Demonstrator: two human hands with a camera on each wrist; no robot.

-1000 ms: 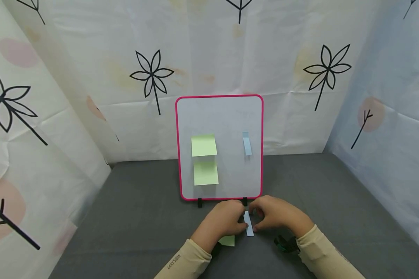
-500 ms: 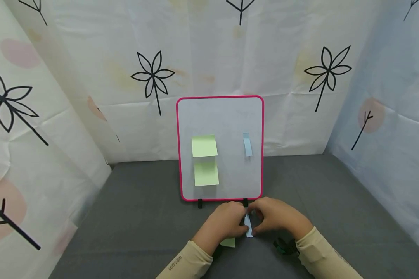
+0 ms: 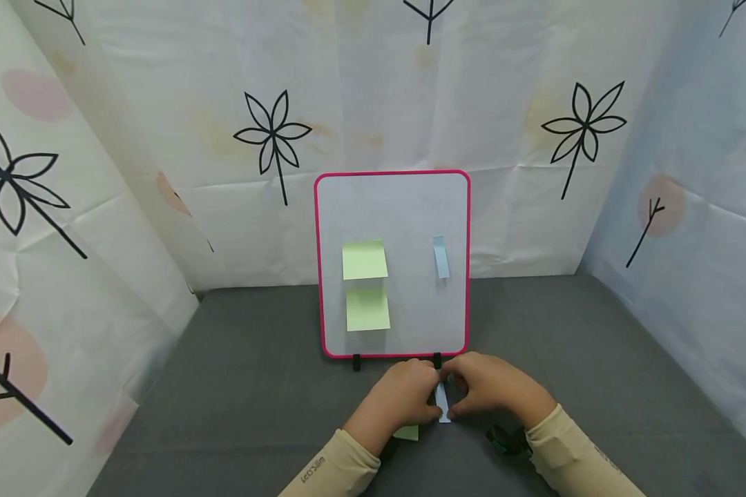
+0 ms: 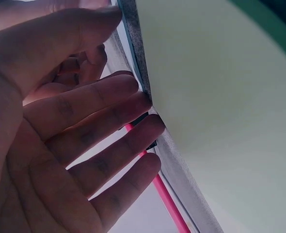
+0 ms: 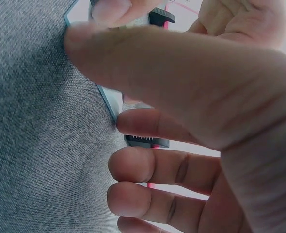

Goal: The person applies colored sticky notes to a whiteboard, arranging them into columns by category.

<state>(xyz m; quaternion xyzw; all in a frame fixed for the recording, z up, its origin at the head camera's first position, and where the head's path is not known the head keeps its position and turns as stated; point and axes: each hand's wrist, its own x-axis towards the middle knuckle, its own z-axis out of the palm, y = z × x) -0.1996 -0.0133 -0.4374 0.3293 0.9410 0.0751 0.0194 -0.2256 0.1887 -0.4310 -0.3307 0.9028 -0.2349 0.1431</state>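
A narrow light blue sticky-note pad point(image 3: 441, 395) lies on the grey table in front of the whiteboard, between my hands. My left hand point(image 3: 398, 393) holds it from the left, its thumb tip over the near part and its index finger by the far end. From the other side my right hand point(image 3: 500, 383) grips it, thumb at the near right edge and index finger at the far end. The right wrist view shows the pad's pale strip point(image 5: 115, 99) running under both thumbs. Beneath my left wrist lies a light green sticky-note pad point(image 3: 407, 433), partly hidden.
Just beyond my hands, a pink-framed whiteboard point(image 3: 404, 207) stands on black feet point(image 3: 356, 363). It bears two green notes, an upper one point(image 3: 364, 260) and a lower one point(image 3: 368, 310), and a blue strip note point(image 3: 441, 257) at right. Patterned cloth walls point(image 3: 373, 83) enclose the table.
My left thumb has slid right, further over the blue pad, and my right thumb has come in closer to it. Over the last half second the hands have barely moved.
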